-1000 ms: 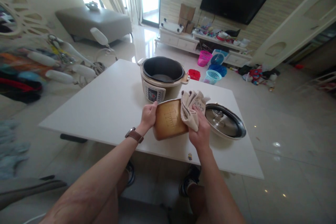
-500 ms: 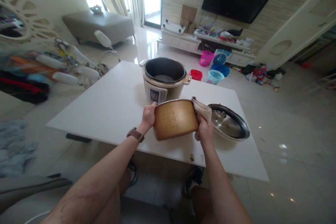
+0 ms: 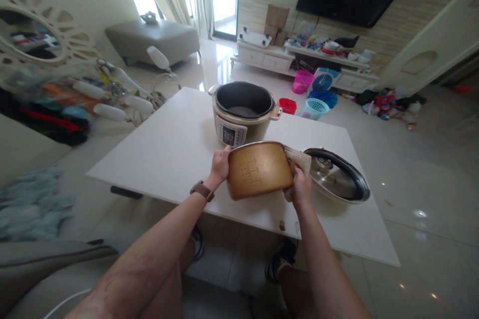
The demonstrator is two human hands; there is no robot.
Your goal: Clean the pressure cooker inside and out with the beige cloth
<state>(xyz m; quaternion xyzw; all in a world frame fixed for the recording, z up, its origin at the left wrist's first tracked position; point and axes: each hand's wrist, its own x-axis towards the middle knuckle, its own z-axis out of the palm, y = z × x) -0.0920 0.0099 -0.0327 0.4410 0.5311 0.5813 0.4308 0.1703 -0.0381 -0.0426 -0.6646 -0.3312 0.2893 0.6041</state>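
My left hand (image 3: 220, 164) grips the left side of a golden-brown inner pot (image 3: 260, 170), thumb at its rim. The pot is tilted above the table, and scale marks show on the wall facing me. On its right side my right hand (image 3: 301, 187) presses a beige cloth (image 3: 299, 159) against the outside. Just beyond the pot stands the electric pressure cooker (image 3: 241, 117), lidless, its dark inside showing. Its lid (image 3: 338, 174) lies upside down on the table, right of my right hand.
All this is over a white table (image 3: 149, 152); a small dark spot (image 3: 282, 225) is near its front edge. Beyond the table are a red bin (image 3: 287, 105), a light-blue basket (image 3: 315, 108) and a pink basket (image 3: 302, 81). A grey sofa (image 3: 56, 274) is beside me at left.
The cloth has shifted a little along the pot's right side with my right hand. The left hand keeps its grip. The whole view has shifted slightly.
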